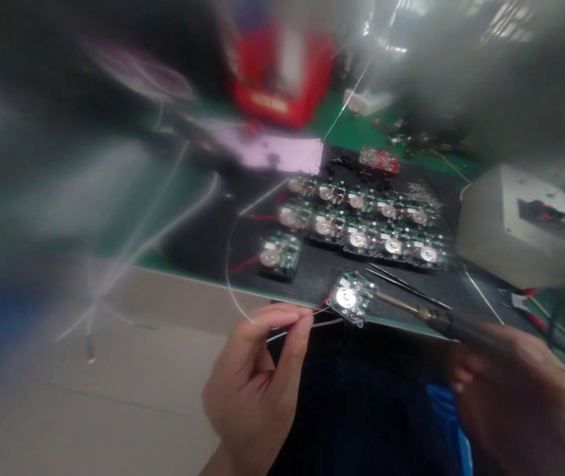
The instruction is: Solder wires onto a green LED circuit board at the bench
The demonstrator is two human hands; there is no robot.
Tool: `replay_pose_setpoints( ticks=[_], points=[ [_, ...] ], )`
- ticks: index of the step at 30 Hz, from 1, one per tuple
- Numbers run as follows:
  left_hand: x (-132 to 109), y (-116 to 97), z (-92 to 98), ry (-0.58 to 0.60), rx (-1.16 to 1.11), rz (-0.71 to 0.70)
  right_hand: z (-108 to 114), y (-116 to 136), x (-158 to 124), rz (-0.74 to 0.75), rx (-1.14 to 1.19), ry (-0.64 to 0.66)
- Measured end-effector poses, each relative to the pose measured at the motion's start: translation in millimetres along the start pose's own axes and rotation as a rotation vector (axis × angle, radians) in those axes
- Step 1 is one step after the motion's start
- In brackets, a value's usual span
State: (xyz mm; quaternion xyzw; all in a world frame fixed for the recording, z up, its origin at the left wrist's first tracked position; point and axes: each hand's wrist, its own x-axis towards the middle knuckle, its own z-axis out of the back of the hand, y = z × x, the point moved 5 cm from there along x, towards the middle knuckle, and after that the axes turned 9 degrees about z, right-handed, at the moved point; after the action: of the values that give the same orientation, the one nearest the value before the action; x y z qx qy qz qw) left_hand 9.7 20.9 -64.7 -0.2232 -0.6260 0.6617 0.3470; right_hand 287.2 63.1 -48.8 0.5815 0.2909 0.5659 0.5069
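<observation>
Left hand (262, 373): grip closed to a pinch, thumb against forefinger, thin wires (321, 305) caught between the tips. A red one runs from there to a circuit board (354, 297) bearing a silvery disc; the board lies just right of this grip, at the near edge of the dark-topped table (198, 228). Right hand (525, 390), blurred: grip wrapped round the handle of a soldering iron (441, 322), shaft pointing left, tip at the board's right side. Contact there: cannot tell. Tweezers (409, 285) lie just beyond the board, between the two grips. Further out from the left grip, a lone board (280, 256) with a red lead; beyond, rows of similar boards (358, 240). Pale box (515, 225) beyond the right grip.
</observation>
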Motion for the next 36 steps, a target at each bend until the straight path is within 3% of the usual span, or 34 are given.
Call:
replay_pose_setpoints(
  ticks=[4,7,20,30,36],
  points=[
    [-4,7,3.0,0.063,0.034,0.028,-1,-10,-1,-0.185,0.175,-0.077],
    [-6,12,2.4,0.087,0.044,0.039,-5,-13,-2,-0.219,0.228,-0.069],
    [-6,14,-4.2,0.120,0.003,0.057,-7,-15,-3,-0.091,0.140,0.048],
    [-4,14,-5.4,0.123,0.004,0.078,-5,-16,-4,-0.095,0.134,0.053],
    [4,4,9.4,-0.018,0.028,0.091,1,-9,-2,-0.070,0.150,0.018]
  ],
)
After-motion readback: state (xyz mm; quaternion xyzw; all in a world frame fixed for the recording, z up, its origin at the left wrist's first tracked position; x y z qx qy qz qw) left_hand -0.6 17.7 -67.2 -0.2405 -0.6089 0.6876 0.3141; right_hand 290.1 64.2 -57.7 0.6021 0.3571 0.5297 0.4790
